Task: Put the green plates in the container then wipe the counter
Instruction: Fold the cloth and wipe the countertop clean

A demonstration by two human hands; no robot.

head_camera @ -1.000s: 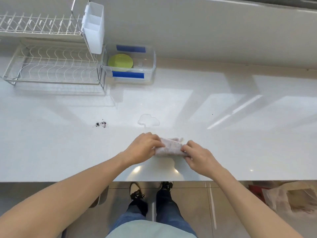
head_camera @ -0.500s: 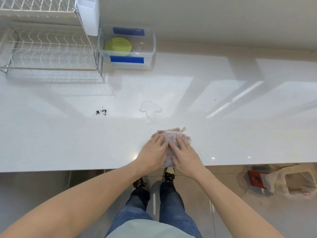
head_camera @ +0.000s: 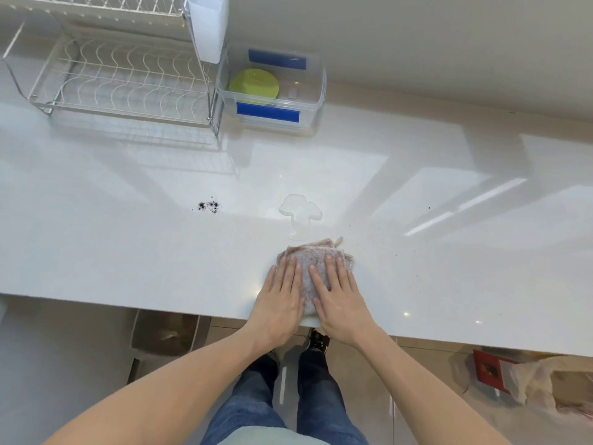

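Note:
Green plates (head_camera: 254, 85) lie stacked inside a clear plastic container (head_camera: 316, 91) with blue clips at the back of the white counter (head_camera: 96, 245). A folded pinkish-grey cloth (head_camera: 316, 256) lies near the counter's front edge. My left hand (head_camera: 282, 295) and my right hand (head_camera: 338, 295) press flat on the cloth, side by side, fingers pointing away from me. Just beyond the cloth is a small puddle of water (head_camera: 300, 211). A patch of dark crumbs (head_camera: 209, 206) lies to the puddle's left.
A wire dish rack (head_camera: 122, 78) with a white cutlery holder (head_camera: 208, 24) stands at the back left, touching the container. Fine specks dot the counter right of the cloth. Below the counter edge are my legs, a brown box (head_camera: 167, 332) and a bag (head_camera: 545, 380) on the floor.
My hands went from gripping the cloth's two ends to lying flat on top of it. The cloth has slid a little toward the puddle.

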